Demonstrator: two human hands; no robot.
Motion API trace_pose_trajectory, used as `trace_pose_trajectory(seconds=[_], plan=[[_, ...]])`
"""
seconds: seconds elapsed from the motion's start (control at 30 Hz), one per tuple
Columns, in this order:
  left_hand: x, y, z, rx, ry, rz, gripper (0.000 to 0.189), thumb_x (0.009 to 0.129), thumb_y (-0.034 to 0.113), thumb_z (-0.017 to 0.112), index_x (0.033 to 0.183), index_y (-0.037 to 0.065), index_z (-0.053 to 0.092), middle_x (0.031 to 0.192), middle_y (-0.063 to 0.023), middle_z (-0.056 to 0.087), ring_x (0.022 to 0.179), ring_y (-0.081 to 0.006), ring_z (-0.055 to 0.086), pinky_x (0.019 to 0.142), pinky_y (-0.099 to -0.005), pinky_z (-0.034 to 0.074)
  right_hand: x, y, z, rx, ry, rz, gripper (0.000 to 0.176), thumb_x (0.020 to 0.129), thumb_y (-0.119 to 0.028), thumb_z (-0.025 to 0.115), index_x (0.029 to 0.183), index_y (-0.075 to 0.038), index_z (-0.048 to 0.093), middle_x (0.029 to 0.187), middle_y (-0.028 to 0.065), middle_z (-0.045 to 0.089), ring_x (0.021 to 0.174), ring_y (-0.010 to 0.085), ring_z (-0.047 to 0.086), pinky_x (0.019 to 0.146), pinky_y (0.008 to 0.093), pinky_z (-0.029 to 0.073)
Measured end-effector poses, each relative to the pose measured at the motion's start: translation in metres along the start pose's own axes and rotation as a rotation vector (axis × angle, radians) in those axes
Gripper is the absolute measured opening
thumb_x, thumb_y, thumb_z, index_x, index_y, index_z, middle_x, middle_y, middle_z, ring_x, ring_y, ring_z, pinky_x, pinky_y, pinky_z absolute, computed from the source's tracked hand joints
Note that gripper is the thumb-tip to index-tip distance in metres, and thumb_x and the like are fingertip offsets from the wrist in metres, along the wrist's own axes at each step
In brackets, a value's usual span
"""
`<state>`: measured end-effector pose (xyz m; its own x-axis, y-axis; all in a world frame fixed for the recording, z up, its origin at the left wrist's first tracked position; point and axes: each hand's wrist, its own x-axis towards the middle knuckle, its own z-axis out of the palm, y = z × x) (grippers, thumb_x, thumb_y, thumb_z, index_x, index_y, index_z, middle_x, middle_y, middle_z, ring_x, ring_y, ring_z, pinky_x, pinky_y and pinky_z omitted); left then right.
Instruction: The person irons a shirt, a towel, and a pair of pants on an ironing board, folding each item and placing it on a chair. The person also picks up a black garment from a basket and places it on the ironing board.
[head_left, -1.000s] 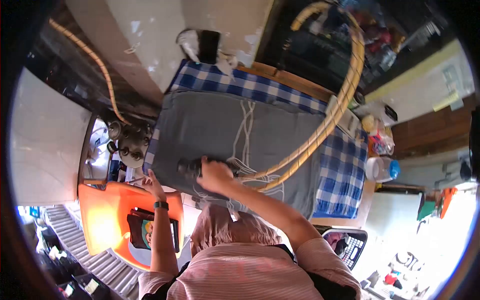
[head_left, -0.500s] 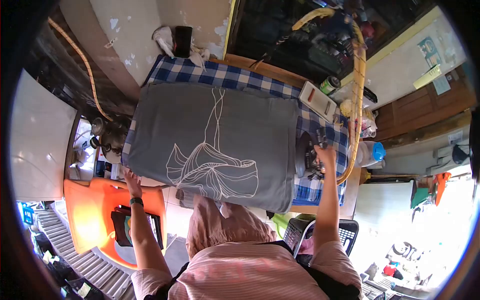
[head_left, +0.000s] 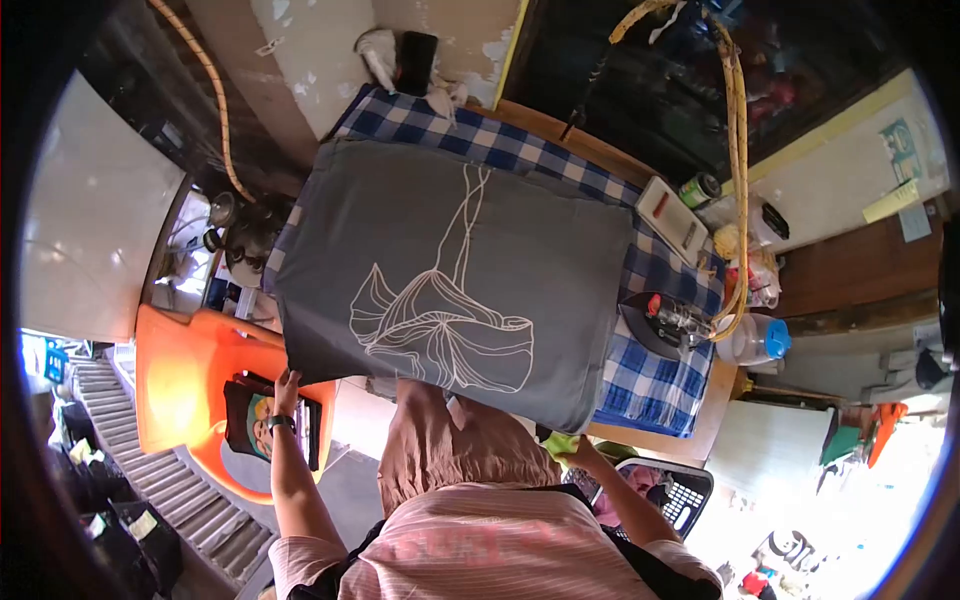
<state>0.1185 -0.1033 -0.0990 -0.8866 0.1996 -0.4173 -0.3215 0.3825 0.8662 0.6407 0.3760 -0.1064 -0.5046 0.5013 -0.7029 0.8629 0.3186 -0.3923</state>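
A dark grey cloth (head_left: 400, 220) with white line drawing lies across a blue and white checked table cover (head_left: 490, 135). At its near left corner, my left hand (head_left: 286, 388) is closed on the cloth's edge. My right hand (head_left: 582, 455) is beside the near right corner, low by the table's front edge, next to something bright green (head_left: 560, 443); its fingers are too small to make out. An iron (head_left: 655, 325) rests on the checked cover at the right, with no hand on it.
An orange chair (head_left: 180, 390) holding dark folded items stands at the left. A black basket (head_left: 688, 497) with cloth is at the lower right. A white tray (head_left: 672, 222), a green can (head_left: 698, 190) and a blue-lidded container (head_left: 775, 339) line the right side. A yellow hose hangs there.
My right hand has let go of the iron and moved down to the near right corner. My left hand has taken hold of the cloth's corner. The view has shifted.
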Motion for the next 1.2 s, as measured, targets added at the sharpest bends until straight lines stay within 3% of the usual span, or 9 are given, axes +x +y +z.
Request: trace_pose_trajectory(seconds=[0.1, 0.23, 0.4, 0.5, 0.6, 0.63, 0.67, 0.8, 1.2], plan=[[-0.028, 0.028, -0.015, -0.132, 0.053, -0.219, 0.024, 0.091, 0.021, 0.053, 0.104, 0.003, 0.063, 0.090, 0.0015, 0.060, 0.080, -0.0072, 0.052, 0.073, -0.0247, 0.041, 0.019, -0.017, 0.019, 0.929, 0.034, 0.056, 0.060, 0.075, -0.010, 0.077, 0.126, 0.001, 0.048, 0.115, 0.0098, 0.059, 0.099, 0.0204, 0.059, 0.084, 0.0336, 0.049], [-0.028, 0.053, -0.057, -0.248, 0.188, -0.128, 0.022, 0.093, 0.026, 0.053, 0.103, 0.008, 0.062, 0.089, 0.0050, 0.057, 0.075, -0.0054, 0.049, 0.067, -0.0215, 0.037, 0.018, -0.024, 0.033, 1.166, -0.021, -0.117, 0.028, 0.080, -0.015, 0.073, 0.104, -0.002, 0.065, 0.098, 0.0037, 0.066, 0.092, 0.0163, 0.061, 0.082, 0.0317, 0.049], [-0.008, 0.142, -0.050, -0.634, 0.011, 0.213, 0.041, 0.097, 0.029, 0.047, 0.123, -0.001, 0.055, 0.118, -0.0065, 0.060, 0.106, -0.0133, 0.054, 0.096, -0.0304, 0.040, -0.049, -0.101, -0.082, 0.396, -0.384, -0.180, 0.023, 0.086, -0.017, 0.068, 0.105, -0.004, 0.064, 0.096, 0.0041, 0.068, 0.090, 0.0146, 0.063, 0.078, 0.0326, 0.051], [0.046, 0.181, -0.050, -0.827, -0.192, 0.368, 0.047, 0.098, 0.031, 0.044, 0.129, -0.004, 0.050, 0.128, -0.0123, 0.057, 0.119, -0.0193, 0.051, 0.107, -0.0337, 0.034, -0.046, -0.125, -0.155, 0.619, -0.366, -0.213, 0.018, 0.087, -0.014, 0.065, 0.102, -0.005, 0.064, 0.096, 0.0054, 0.071, 0.086, 0.0146, 0.061, 0.080, 0.0353, 0.049], [0.091, 0.268, -0.003, -0.697, -0.198, 0.360, 0.044, 0.099, 0.032, 0.042, 0.123, -0.003, 0.054, 0.119, -0.0135, 0.060, 0.110, -0.0228, 0.055, 0.103, -0.0365, 0.039, -0.013, -0.147, -0.208, 0.390, 0.338, -0.236, 0.006, 0.091, -0.019, 0.059, 0.090, -0.013, 0.059, 0.059, -0.0013, 0.054, 0.066, 0.0149, 0.054, 0.064, 0.0312, 0.045], [0.131, 0.269, 0.000, -0.832, -0.295, 0.318, 0.035, 0.099, 0.027, 0.045, 0.117, 0.000, 0.058, 0.107, -0.0104, 0.063, 0.104, -0.0221, 0.058, 0.100, -0.0336, 0.040, -0.009, -0.185, -0.233, 1.019, 0.224, -0.245, 0.008, 0.091, -0.024, 0.059, 0.091, -0.015, 0.058, 0.055, -0.0029, 0.044, 0.061, 0.0134, 0.049, 0.059, 0.0290, 0.040], [0.172, 0.265, 0.015, -0.351, 0.173, 0.618, 0.032, 0.096, 0.025, 0.052, 0.111, -0.002, 0.060, 0.096, -0.0070, 0.064, 0.095, -0.0205, 0.059, 0.094, -0.0308, 0.042, -0.004, -0.226, -0.258, 1.644, 0.075, -0.247, 0.011, 0.092, -0.029, 0.060, 0.092, -0.018, 0.057, 0.051, -0.0044, 0.035, 0.056, 0.0118, 0.044, 0.054, 0.0269, 0.036], [0.205, 0.366, 0.093, -0.216, 0.313, 0.587, 0.035, 0.094, 0.030, 0.058, 0.098, -0.004, 0.063, 0.089, -0.0063, 0.064, 0.082, -0.0182, 0.055, 0.080, -0.0337, 0.044, 0.094, -0.276, -0.296, 1.626, 0.436, -0.226, 0.026, 0.090, -0.038, 0.063, 0.102, -0.015, 0.057, 0.061, -0.0022, 0.042, 0.057, 0.0110, 0.042, 0.050, 0.0272, 0.036], [0.318, 0.346, 0.171, -0.115, 0.308, 0.248, 0.044, 0.095, 0.035, 0.054, 0.101, -0.008, 0.063, 0.096, -0.0174, 0.066, 0.090, -0.0264, 0.058, 0.083, -0.0382, 0.043, 0.261, -0.268, -0.328, 1.688, 0.548, 0.014, 0.045, 0.097, -0.034, 0.053, 0.129, -0.004, 0.042, 0.102, 0.0144, 0.061, 0.092, 0.0275, 0.066, 0.073, 0.0349, 0.057]])
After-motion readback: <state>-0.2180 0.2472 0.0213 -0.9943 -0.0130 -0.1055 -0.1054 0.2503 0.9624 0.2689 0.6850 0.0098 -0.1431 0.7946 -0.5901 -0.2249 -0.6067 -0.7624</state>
